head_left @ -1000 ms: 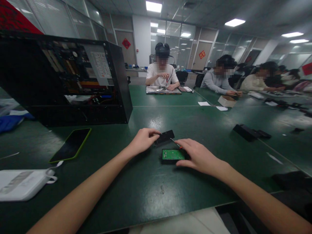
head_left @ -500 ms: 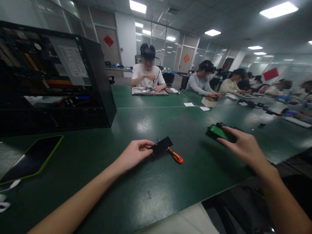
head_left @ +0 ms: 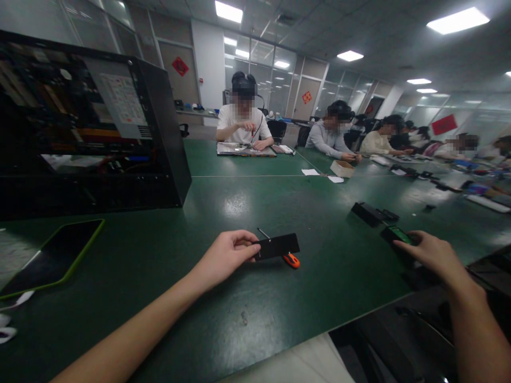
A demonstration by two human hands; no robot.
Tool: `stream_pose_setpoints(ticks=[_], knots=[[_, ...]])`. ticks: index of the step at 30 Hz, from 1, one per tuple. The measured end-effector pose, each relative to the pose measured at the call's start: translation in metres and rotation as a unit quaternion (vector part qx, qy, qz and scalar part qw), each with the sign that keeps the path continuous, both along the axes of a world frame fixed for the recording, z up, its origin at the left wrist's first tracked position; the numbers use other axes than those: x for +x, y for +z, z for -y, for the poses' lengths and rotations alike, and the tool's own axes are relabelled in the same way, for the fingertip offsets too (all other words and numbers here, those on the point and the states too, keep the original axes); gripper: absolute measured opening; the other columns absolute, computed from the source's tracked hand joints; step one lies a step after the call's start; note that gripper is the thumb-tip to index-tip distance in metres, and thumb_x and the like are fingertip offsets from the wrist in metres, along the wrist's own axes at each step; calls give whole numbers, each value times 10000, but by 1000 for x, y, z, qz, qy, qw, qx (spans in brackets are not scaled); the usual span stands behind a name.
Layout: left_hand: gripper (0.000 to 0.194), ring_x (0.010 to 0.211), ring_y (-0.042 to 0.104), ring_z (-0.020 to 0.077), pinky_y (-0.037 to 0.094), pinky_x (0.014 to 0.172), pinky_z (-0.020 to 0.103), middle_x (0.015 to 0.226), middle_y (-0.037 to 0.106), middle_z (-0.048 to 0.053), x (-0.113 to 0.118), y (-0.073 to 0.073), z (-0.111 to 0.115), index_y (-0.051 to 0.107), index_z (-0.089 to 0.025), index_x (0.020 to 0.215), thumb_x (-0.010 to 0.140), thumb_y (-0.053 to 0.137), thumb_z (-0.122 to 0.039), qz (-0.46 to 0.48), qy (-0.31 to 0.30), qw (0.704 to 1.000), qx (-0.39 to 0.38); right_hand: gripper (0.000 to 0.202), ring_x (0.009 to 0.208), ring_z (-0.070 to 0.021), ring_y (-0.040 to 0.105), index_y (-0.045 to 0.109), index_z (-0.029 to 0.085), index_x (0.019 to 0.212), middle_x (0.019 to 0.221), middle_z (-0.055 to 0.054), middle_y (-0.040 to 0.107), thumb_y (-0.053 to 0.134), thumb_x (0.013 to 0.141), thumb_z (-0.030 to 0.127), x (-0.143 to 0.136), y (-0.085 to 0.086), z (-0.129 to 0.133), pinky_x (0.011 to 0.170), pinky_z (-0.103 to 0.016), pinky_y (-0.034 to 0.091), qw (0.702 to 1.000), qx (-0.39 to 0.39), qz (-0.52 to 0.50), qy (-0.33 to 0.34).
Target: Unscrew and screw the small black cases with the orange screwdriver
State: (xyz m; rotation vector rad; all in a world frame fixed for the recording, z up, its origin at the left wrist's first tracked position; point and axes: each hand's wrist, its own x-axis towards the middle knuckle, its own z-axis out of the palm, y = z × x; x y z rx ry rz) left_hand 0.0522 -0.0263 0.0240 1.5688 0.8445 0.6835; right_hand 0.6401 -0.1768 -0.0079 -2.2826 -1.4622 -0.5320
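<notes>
My left hand (head_left: pixel 228 258) pinches one end of a thin flat black rectangular plate (head_left: pixel 279 246), tilted just above the table. Partly behind the plate lies a screwdriver with an orange and black handle (head_left: pixel 293 260); its thin shaft shows past the plate's upper edge. At the right, my right hand (head_left: pixel 441 258) has thumb and fingers closed on a small black block with a green face (head_left: pixel 398 234), low over the table near its edge. Beyond that hand rest black box-like parts (head_left: pixel 367 214).
An open black computer case (head_left: pixel 165 133) stands at the left, with a phone in a green cover (head_left: pixel 56 255) before it. Across the green table (head_left: pixel 247 197) a person (head_left: pixel 243 119) works on a flat panel. A small cardboard box (head_left: pixel 341 168) and papers lie farther back.
My right hand has moved right and nearer with the green-faced block, lower toward the table, uncovering the black parts. My left hand has shifted slightly right and turned the plate more level.
</notes>
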Motion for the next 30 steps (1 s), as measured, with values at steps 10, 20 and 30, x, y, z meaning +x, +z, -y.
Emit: stream_pose_setpoints(ticks=[10,20,30], knots=[[89,834,712,170,564,791,280,923,754,35,-1,-2,23,728,-165,977,970,642,-186,-37,-65,928,365,541,1252,-241,652,517,236,1508,1490,-117,594,367,1074,523,-268,41,-31,1047,-405,538,869,-76,-311,377],[209,1115,710,195,585,1015,312,1162,735,100,-7,-9,22,661,-143,1198,990,647,-155,1,-44,820,571,476,1371,-203,560,524,284,1535,1507,-66,584,374,1103,415,-310,46,-30,1161,-379,446,870,-131,-210,426],[190,1134,700,206,596,1013,329,1209,708,110,-4,-7,25,679,-159,1168,990,613,-156,-44,-78,815,573,617,1096,-385,707,661,128,1412,1208,-201,744,343,1006,466,-32,11,5,906,-452,540,984,-117,-5,-134]])
